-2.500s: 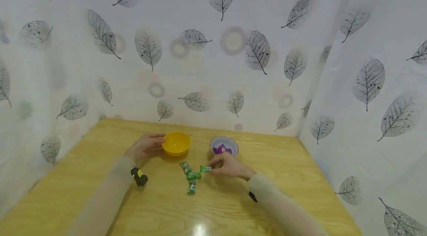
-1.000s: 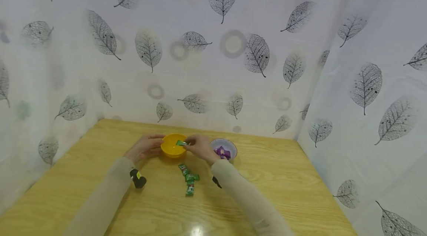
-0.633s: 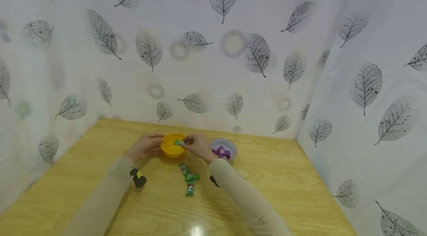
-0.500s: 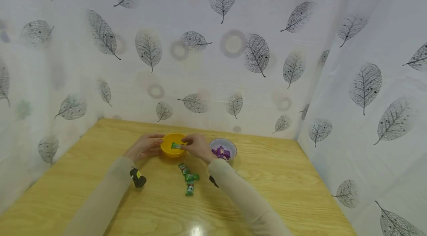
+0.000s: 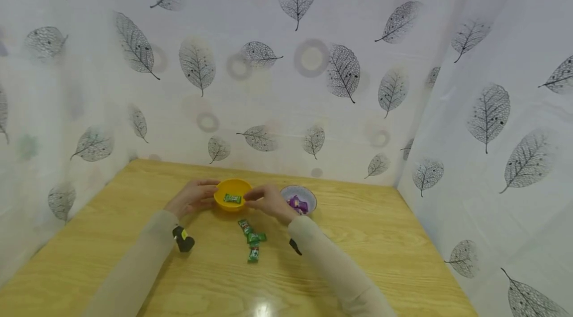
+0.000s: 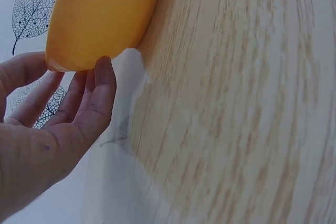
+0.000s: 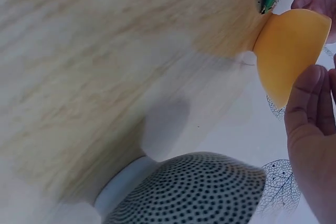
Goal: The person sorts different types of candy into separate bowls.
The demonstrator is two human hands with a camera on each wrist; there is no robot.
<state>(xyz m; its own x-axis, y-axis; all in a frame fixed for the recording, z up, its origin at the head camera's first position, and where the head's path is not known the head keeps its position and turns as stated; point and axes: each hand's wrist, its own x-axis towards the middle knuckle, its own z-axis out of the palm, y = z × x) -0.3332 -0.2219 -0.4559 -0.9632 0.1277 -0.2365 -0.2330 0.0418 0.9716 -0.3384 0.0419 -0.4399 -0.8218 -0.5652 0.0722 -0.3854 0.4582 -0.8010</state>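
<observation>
My left hand point(image 5: 193, 197) holds the yellow bowl point(image 6: 105, 19) by its left side, its thumb and fingertips at the rim and outer wall. One green-wrapped candy point(image 5: 232, 198) lies inside the bowl. At the bowl's right rim is my right hand point(image 5: 271, 202), with nothing between its fingers; in the right wrist view its fingertips point(image 7: 310, 80) overlap the bowl's outer wall. Three more green candies point(image 5: 253, 237) form a loose cluster on the table in front of the bowl, some touching.
Just right of my right hand stands a speckled bowl point(image 7: 194, 192) with purple-wrapped candies point(image 5: 298, 203) in it. The wooden table point(image 5: 380, 247) ends at leaf-print curtains point(image 5: 268, 98) behind and on both sides.
My right hand picked up a green candy from the table, carried it left to the yellow bowl and let it go inside. Its fingers then drew back to the rim. My left hand stayed put.
</observation>
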